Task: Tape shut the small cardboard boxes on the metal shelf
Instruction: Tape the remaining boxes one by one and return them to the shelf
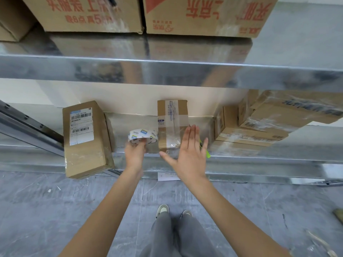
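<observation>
Under my left fingers (138,142) sits the tape roll (143,136), pinched at its near rim — the fingers curl round the lower edge, though motion blur hides exactly how. My left hand (134,154) holds it at about nine o'clock from the small box (171,125), just beside the box's left side. The roll looks light and stiff, easy to carry by its ring; the loose end will be sticky and thin, so I judge it wants a firm pinch near the edge or it will fold on itself.

My right hand (191,154) is flat, fingers straight and close together, thumb spread wide toward nine o'clock, palm down just at the box's near right corner — whether it touches I cannot tell. The box stands on the metal shelf (259,160), clear tape crossing its top. It seems light and fairly rigid but glossy where taped, so it may slide; I would steady it from the top.

A green marker (207,153) peeks out at three o'clock of my right hand. The labelled box (86,138) overhangs the shelf edge at nine o'clock, a stack of boxes (259,123) lies at two o'clock.
</observation>
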`<state>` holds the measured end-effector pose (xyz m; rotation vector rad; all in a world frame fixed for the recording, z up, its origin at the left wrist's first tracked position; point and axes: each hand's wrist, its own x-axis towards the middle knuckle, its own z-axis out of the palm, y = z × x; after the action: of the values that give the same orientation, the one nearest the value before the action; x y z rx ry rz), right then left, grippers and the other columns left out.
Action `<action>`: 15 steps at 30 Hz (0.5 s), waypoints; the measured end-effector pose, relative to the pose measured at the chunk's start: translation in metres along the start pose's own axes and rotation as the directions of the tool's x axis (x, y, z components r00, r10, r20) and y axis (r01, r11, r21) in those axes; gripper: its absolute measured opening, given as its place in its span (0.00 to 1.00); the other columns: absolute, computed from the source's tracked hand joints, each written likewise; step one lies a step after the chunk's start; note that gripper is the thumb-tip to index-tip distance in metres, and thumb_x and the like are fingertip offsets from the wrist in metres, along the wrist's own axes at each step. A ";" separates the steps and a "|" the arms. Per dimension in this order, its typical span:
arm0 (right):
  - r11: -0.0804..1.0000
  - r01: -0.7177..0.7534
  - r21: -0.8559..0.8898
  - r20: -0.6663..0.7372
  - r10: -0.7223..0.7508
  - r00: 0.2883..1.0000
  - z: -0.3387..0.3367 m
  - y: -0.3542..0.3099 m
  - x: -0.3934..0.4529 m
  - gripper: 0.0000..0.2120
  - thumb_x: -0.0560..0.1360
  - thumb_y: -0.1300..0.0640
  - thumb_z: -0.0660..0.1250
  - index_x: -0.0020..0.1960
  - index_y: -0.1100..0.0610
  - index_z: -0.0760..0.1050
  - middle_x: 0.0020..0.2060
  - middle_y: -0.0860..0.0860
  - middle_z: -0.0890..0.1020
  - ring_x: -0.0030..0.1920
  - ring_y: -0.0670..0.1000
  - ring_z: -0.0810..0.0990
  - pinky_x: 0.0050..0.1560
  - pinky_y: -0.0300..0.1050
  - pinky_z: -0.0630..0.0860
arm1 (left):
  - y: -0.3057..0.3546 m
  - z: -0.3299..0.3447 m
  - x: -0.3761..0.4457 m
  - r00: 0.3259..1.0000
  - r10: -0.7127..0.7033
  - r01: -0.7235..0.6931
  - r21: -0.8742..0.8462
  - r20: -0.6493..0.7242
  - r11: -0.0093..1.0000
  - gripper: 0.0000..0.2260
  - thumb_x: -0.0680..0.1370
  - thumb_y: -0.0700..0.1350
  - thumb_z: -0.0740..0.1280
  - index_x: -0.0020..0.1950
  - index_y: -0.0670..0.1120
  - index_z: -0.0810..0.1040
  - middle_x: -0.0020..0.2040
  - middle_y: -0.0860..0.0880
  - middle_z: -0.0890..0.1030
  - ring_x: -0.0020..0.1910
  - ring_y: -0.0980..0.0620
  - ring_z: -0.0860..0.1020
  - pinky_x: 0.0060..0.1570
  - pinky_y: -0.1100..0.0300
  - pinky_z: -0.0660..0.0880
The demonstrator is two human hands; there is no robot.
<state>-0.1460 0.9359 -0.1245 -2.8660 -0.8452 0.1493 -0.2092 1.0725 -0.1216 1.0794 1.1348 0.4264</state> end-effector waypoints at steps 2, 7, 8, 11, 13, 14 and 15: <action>1.000 0.002 -0.029 -0.028 -0.003 1.000 0.002 -0.004 0.002 0.53 0.70 0.24 0.40 0.78 0.65 0.45 0.78 0.61 0.47 0.78 0.56 0.44 0.75 0.65 0.42 | -0.005 0.006 -0.006 0.977 -0.141 0.166 -0.155 0.162 0.974 0.14 0.81 0.38 0.63 0.66 0.36 0.72 0.54 0.41 0.80 0.48 0.48 0.79 0.66 0.47 0.70; 0.983 0.140 -0.115 -0.142 -0.156 0.978 0.002 -0.012 0.003 0.37 0.78 0.36 0.56 0.75 0.63 0.62 0.75 0.58 0.64 0.76 0.54 0.58 0.73 0.67 0.52 | -0.007 0.009 -0.006 0.958 -0.174 0.227 -0.232 0.228 0.946 0.16 0.82 0.39 0.62 0.68 0.35 0.70 0.57 0.36 0.78 0.53 0.43 0.78 0.61 0.48 0.74; 0.973 0.177 -0.146 -0.174 -0.201 0.964 0.003 -0.015 0.003 0.34 0.77 0.39 0.60 0.74 0.62 0.65 0.74 0.56 0.67 0.75 0.53 0.62 0.72 0.68 0.57 | -0.006 0.008 -0.005 0.956 -0.177 0.232 -0.234 0.235 0.944 0.15 0.82 0.38 0.62 0.68 0.36 0.70 0.57 0.37 0.79 0.51 0.43 0.79 0.58 0.50 0.75; 0.959 0.225 -0.174 -0.199 -0.258 0.945 0.006 -0.023 0.001 0.29 0.77 0.42 0.61 0.74 0.55 0.66 0.72 0.55 0.69 0.74 0.55 0.65 0.68 0.69 0.63 | -0.006 0.009 -0.002 0.954 -0.178 0.232 -0.219 0.240 0.948 0.13 0.82 0.38 0.61 0.66 0.39 0.71 0.53 0.40 0.80 0.47 0.46 0.81 0.52 0.54 0.76; 0.967 0.192 -0.166 -0.154 -0.218 0.964 0.007 -0.030 0.000 0.30 0.77 0.39 0.54 0.75 0.52 0.65 0.72 0.57 0.69 0.73 0.59 0.65 0.67 0.73 0.61 | -0.008 0.009 -0.001 0.959 -0.184 0.226 -0.187 0.216 0.956 0.15 0.82 0.39 0.62 0.68 0.36 0.69 0.59 0.38 0.80 0.54 0.43 0.80 0.58 0.50 0.75; 0.970 0.174 -0.168 -0.132 -0.197 0.972 0.007 -0.032 0.000 0.31 0.77 0.38 0.51 0.75 0.52 0.64 0.72 0.58 0.68 0.73 0.60 0.65 0.67 0.74 0.60 | -0.009 0.009 0.000 0.961 -0.183 0.221 -0.179 0.209 0.959 0.17 0.82 0.39 0.62 0.69 0.35 0.69 0.61 0.37 0.79 0.56 0.43 0.79 0.60 0.48 0.74; 0.972 0.162 -0.173 -0.119 -0.184 0.976 0.007 -0.034 0.000 0.32 0.77 0.37 0.50 0.75 0.52 0.64 0.73 0.58 0.68 0.74 0.60 0.64 0.66 0.75 0.59 | -0.009 0.009 0.000 0.962 -0.178 0.216 -0.181 0.206 0.959 0.17 0.82 0.39 0.62 0.70 0.34 0.68 0.61 0.37 0.79 0.56 0.43 0.78 0.61 0.48 0.73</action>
<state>-0.1648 0.9654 -0.1258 -2.8890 -1.1214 -0.1372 -0.2032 1.0645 -0.1293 0.8016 0.9968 0.2680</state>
